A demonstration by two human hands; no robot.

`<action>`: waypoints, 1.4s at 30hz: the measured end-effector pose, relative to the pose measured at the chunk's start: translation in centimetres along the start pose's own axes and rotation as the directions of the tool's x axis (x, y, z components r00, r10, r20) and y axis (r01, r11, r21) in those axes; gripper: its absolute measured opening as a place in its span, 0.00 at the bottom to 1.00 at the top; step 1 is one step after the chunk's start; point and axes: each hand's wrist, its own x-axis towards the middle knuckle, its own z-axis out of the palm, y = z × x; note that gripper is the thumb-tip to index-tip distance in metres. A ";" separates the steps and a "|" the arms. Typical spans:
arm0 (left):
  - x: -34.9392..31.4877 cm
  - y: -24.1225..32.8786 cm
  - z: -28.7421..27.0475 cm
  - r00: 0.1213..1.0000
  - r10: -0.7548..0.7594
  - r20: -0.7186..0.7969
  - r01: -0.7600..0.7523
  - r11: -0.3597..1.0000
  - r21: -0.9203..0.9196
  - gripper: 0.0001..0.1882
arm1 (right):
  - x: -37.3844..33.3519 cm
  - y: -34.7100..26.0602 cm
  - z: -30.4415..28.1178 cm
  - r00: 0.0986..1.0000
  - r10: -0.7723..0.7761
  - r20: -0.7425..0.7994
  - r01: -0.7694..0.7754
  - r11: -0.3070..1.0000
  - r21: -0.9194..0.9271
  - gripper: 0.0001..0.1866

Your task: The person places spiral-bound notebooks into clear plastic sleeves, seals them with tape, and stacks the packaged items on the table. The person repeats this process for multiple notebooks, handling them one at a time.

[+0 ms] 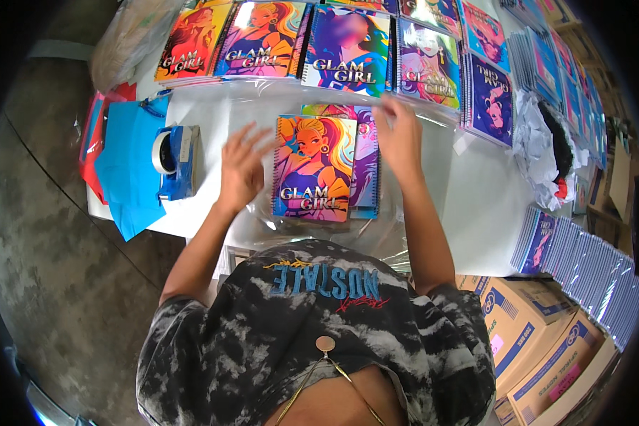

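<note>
A small stack of spiral notebooks lies before me on the table. Its top notebook [314, 170] has a blonde ponytailed figure on a colourful cover, and a purple-pink notebook [366, 153] sticks out beneath it on the right. Clear plastic film [385, 220] spreads under and around the stack. Just left of the notebooks is my left hand [243, 169], slightly blurred, its fingers apart and nothing in them. My right hand [402, 135] is at the stack's far right corner, fingers curled together at the film's far edge; the exact grip is partly hidden.
Rows of notebook stacks [348, 53] line the table's far side. On the left stand a blue tape dispenser [183, 162] and blue sheets [128, 160] over red ones. Crumpled plastic [539, 145] and more notebook piles [582, 248] are at right, above cardboard boxes [525, 319].
</note>
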 end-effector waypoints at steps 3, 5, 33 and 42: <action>7.0 -2.3 -1.4 0.970 0.059 -0.237 -0.020 0.986 0.165 0.24 | 7.1 -0.7 2.9 0.991 -0.080 -0.111 0.064 0.987 -0.145 0.18; 11.6 -6.6 -2.6 0.945 0.058 -0.321 0.028 0.965 0.259 0.23 | 10.4 -3.1 4.4 0.990 -0.110 -0.088 0.091 0.976 -0.197 0.20; -4.5 3.7 0.5 0.671 -0.703 0.234 0.721 0.693 0.016 0.16 | -2.6 2.7 -3.0 0.902 -0.333 0.274 0.394 0.894 -0.211 0.33; 21.0 -8.6 -3.4 0.931 -0.161 -0.326 0.184 0.982 0.039 0.20 | 19.4 1.0 1.7 0.954 -0.297 -0.034 0.287 0.941 -0.178 0.22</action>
